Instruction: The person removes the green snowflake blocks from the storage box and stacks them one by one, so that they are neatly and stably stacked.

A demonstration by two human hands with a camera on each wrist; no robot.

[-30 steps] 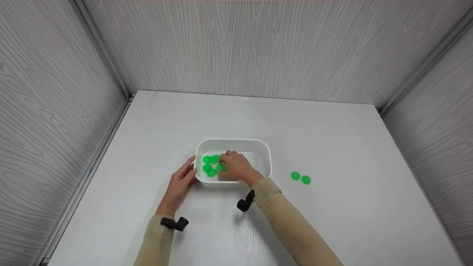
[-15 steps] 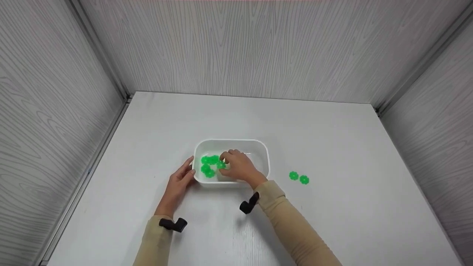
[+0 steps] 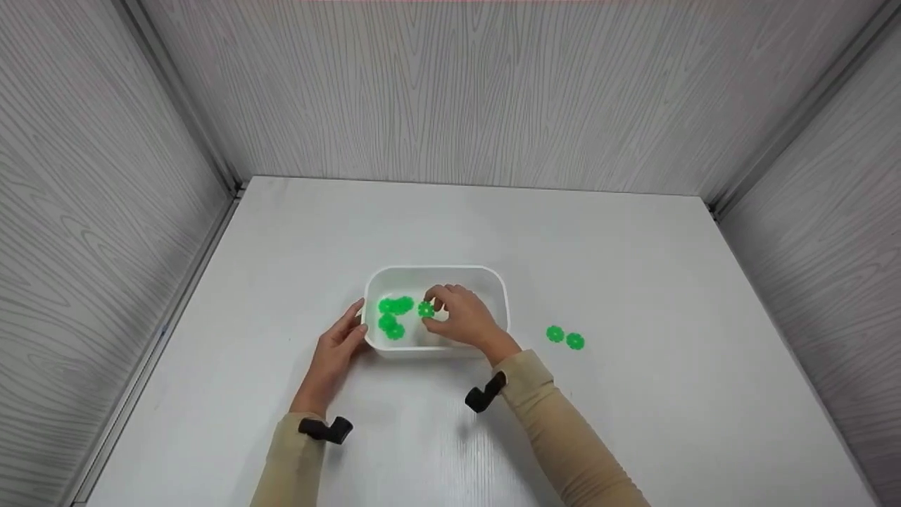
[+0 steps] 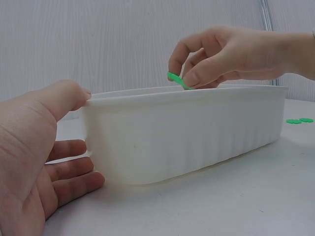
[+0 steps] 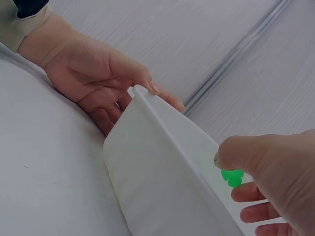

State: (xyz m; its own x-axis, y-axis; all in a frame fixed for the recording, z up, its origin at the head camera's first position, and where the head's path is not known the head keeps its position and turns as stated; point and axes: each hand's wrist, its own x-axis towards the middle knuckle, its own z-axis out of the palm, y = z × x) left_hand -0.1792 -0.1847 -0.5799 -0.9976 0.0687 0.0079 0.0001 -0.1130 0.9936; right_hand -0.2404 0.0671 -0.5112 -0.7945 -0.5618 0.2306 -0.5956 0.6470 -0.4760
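One white table (image 3: 633,267) is filling most of the head view, boxed in by three grey wood-grain walls (image 3: 450,91) running along the top, left and right of the frame. Just below the centre of that view one white tub (image 3: 493,282) is sitting on the table, a ribbed rectangular container with rounded corners. One left hand (image 3: 336,348) is lying at the tub's left end, palm on the table beside the wall; the thumb is resting on the rim while the fingers are lying straight and loosely apart along the base, as the left wrist view is showing at its lower left (image 4: 34,147). One right hand (image 3: 461,317) is hanging over the middle of the tub, thumb and forefinger pinching one green flower disc (image 3: 425,309) and holding it just above rim height, the other fingers curling underneath; in the right wrist view the disc (image 5: 232,177) is peeking out below the thumb at the right of the frame. Four more green discs (image 3: 391,315) are lying clustered in the tub's left half, touching or overlapping one another. Two further green discs (image 3: 564,338) are lying side by side on the table right of the tub, well apart from it.
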